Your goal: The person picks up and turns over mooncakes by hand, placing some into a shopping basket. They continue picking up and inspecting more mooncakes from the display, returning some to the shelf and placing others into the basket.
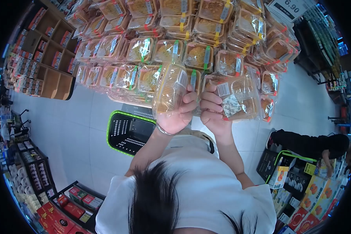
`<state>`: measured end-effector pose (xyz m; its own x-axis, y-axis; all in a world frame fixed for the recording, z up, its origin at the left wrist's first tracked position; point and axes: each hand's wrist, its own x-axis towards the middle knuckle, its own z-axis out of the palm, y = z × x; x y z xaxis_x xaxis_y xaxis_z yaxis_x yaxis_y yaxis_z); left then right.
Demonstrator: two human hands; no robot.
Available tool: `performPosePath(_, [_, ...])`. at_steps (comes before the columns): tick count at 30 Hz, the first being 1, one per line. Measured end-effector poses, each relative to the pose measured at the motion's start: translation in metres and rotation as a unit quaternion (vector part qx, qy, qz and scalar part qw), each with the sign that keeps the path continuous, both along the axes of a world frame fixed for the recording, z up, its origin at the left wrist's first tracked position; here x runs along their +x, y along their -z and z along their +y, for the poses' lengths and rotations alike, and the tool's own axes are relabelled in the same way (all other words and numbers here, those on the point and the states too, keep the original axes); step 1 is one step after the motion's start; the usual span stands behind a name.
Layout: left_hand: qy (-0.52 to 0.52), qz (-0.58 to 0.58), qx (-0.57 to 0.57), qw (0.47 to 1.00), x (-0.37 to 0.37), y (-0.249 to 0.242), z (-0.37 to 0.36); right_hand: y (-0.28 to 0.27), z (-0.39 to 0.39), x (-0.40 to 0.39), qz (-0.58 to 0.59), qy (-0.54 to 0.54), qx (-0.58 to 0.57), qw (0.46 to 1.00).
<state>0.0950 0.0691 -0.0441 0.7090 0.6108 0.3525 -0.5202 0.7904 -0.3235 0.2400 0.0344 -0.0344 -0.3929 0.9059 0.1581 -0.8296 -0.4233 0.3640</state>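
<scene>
My left hand (179,111) is closed around a clear plastic package of food (168,87), tilted upright with a white label near its top. My right hand (214,107) is closed on a second clear plastic package (243,97), which has a white barcode label and a dark-and-white printed patch. The contents of both look yellowish-brown behind glossy film. The two hands are close together, in front of a large stacked display of similar wrapped food trays (165,50) with green, yellow and red strips.
A black shopping basket with a green rim (108,132) stands on the floor at left. A wooden shelf (50,84) is farther left. On the right, a person in dark clothes (308,142) bends near another basket (266,165) and stacked boxes. A price sign (288,8) hangs upper right.
</scene>
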Motion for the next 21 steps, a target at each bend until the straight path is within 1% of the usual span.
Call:
performPosePath(1, [-0.002,-0.004,0.002,1.000,0.002,0.001,-0.005,0.004,0.001,-0.003,0.074,-0.036,0.030,0.996])
performPosePath(3, [-0.007,-0.012,0.004,1.000,0.002,0.001,-0.014,0.003,-0.003,-0.008,0.054,-0.040,0.021,0.998])
performPosePath(6, [-0.008,-0.001,-0.016,1.000,-0.001,-0.008,-0.023,0.002,-0.007,-0.018,0.088,-0.068,0.003,0.994])
performPosePath(8, [-0.009,0.007,-0.027,1.000,-0.004,-0.010,-0.027,0.003,-0.011,-0.023,0.078,-0.060,0.007,0.995])
performPosePath(10, [-0.012,0.024,-0.008,1.000,-0.009,-0.011,-0.029,0.004,-0.014,-0.026,0.067,-0.053,0.013,0.996])
performPosePath(13, [-0.014,0.015,0.004,1.000,-0.012,-0.007,-0.032,0.006,-0.017,-0.028,0.065,-0.054,0.025,0.996])
performPosePath(15, [-0.020,0.022,0.012,0.999,-0.014,-0.004,-0.033,0.007,-0.021,-0.029,0.017,-0.031,0.000,0.999])
performPosePath(16, [-0.029,0.031,0.019,0.999,-0.015,-0.003,-0.034,0.002,-0.023,-0.028,0.016,-0.030,0.001,0.999])
performPosePath(17, [-0.028,0.030,0.020,0.999,-0.018,-0.004,-0.032,-0.007,-0.027,-0.026,-0.086,0.021,-0.007,0.996])
performPosePath(18, [-0.045,0.105,0.037,0.993,-0.023,-0.007,-0.028,-0.013,-0.030,-0.024,-0.188,0.073,-0.015,0.979])
performPosePath(19, [-0.061,0.179,0.054,0.981,-0.027,-0.014,-0.025,-0.013,-0.031,-0.019,-0.188,0.074,-0.015,0.979])
performPosePath(20, [-0.108,0.324,-0.021,0.940,-0.031,-0.029,-0.025,-0.012,-0.031,-0.013,-0.305,0.124,0.029,0.944])
performPosePath(21, [-0.107,0.323,-0.021,0.940,-0.035,-0.032,-0.023,-0.011,-0.032,-0.005,-0.415,0.172,0.073,0.890])
